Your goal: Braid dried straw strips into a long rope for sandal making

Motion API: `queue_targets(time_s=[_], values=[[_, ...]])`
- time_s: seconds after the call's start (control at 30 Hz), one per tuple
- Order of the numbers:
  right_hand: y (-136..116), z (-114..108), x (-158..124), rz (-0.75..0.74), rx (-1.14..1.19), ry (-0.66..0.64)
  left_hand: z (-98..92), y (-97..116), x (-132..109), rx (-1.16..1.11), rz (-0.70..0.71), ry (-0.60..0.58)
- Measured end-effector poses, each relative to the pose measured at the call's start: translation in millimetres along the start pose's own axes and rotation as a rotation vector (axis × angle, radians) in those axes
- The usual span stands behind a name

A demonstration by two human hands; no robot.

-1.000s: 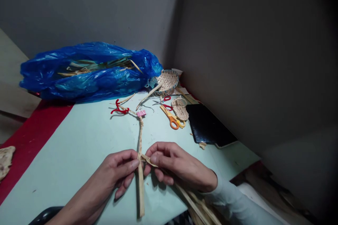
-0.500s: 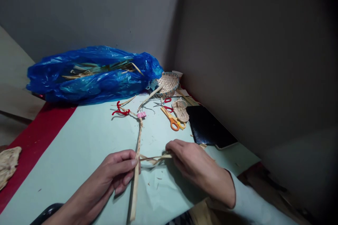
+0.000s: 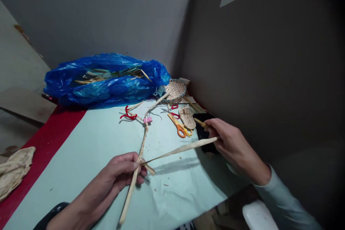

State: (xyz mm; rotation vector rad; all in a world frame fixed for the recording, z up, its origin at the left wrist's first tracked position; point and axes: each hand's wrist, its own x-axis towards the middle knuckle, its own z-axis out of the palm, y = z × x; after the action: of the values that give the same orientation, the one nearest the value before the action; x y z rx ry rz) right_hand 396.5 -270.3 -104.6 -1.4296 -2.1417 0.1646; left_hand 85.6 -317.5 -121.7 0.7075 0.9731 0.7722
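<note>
A thin braid (image 3: 143,141) of dried plant strips runs down from a pink binder clip (image 3: 148,119) toward me. My left hand (image 3: 122,169) pinches its lower end, where the loose strips part. One pale strip (image 3: 128,197) hangs from there toward the near edge; a short one (image 3: 149,169) sticks out beside the fingertips. My right hand (image 3: 229,140), raised at the right, grips a long strip (image 3: 185,148) drawn taut from the braid. The strip's other end pokes out past the right fingers. Red ties (image 3: 128,115) lie beyond the clip.
A blue plastic bag (image 3: 107,86) of dried strips lies at the back, with a woven basket (image 3: 176,90) beside it. Orange-handled scissors (image 3: 180,130), red-handled scissors (image 3: 175,111), a small woven piece (image 3: 188,118) and a black tablet (image 3: 203,129) lie at the right, near the wall.
My right hand has moved up and right, pulling its strip out long and taut. My left hand still pinches the braid; the hanging strip's lower end has swung left.
</note>
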Motion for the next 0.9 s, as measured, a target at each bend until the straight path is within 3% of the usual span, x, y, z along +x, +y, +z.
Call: queue_targets(time_s=[0.13, 0.2, 0.27, 0.3, 0.37, 0.4, 0.47, 0.63, 0.77, 0.9], values=[[-3, -24, 9, 0.220, 0.190, 0.390, 1.7, -1, 1, 0.008, 0.015, -0.065], [-11, -29, 18, 0.320, 0.469, 0.466, 1.7, -2, 2, 0.017, 0.005, -0.042], [-25, -23, 25, 0.329, 0.747, 0.290, 0.4, -3, 2, 0.037, -0.011, -0.030], [-34, -15, 27, 0.305, 0.815, 0.103, -0.6, -3, 3, 0.044, -0.017, -0.029], [-55, 8, 27, 0.158, 0.797, -0.280, -2.1, -5, 4, 0.055, -0.022, -0.036], [-65, 22, 25, 0.102, 0.816, -0.412, -2.5, -6, 5, 0.054, -0.019, -0.037], [-82, 47, 20, 0.095, 0.860, -0.557, -1.9, -8, 6, 0.052, -0.003, -0.031], [-96, 76, 9, 0.162, 0.837, -0.542, 4.6, -10, 4, 0.108, 0.036, -0.011], [-92, 77, 11, 0.280, 1.058, -0.695, 6.8, -6, 5, 0.246, 0.044, 0.011], [-91, 74, 16, 0.330, 1.159, -0.757, 4.4, -2, 6, 0.441, 0.083, 0.061]])
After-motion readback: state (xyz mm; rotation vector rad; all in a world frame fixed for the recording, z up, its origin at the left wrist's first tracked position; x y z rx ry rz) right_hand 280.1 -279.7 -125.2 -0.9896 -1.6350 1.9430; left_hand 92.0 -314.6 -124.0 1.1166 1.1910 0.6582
